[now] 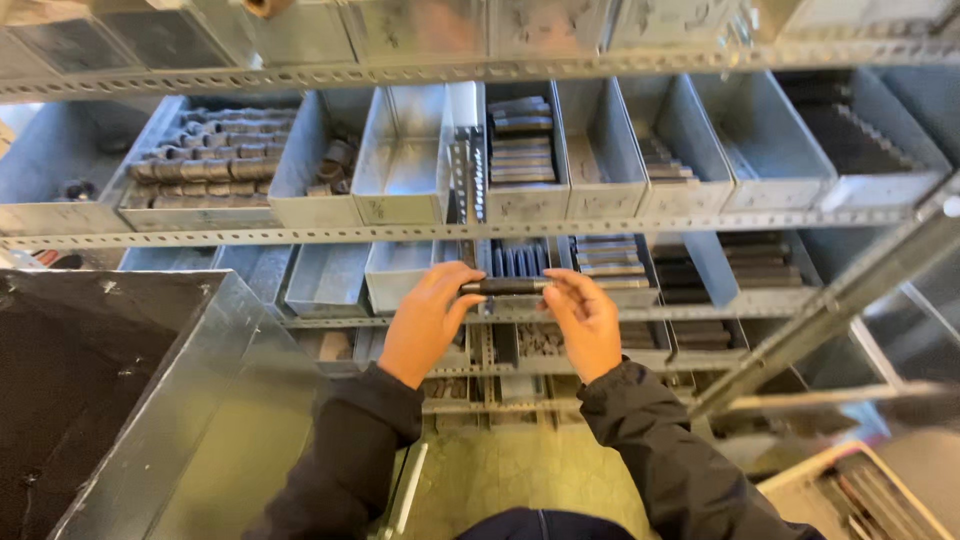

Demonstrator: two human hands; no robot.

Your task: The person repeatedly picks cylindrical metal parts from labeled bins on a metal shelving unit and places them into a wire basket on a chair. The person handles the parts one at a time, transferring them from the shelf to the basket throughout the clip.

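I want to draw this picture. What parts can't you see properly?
Head view:
- Dark rod: both ends are covered by the left hand and right hand.
- Top bins: cut off by the upper edge.
- Tray: cut off at the bottom right corner.
- Small parts in the far-left bin: too small and dark to tell.

A rod (505, 286) lies crosswise between the left hand (428, 318) and right hand (587, 322), before shelves (420, 233) of bins (405, 160); a big box (120, 400) stands left.
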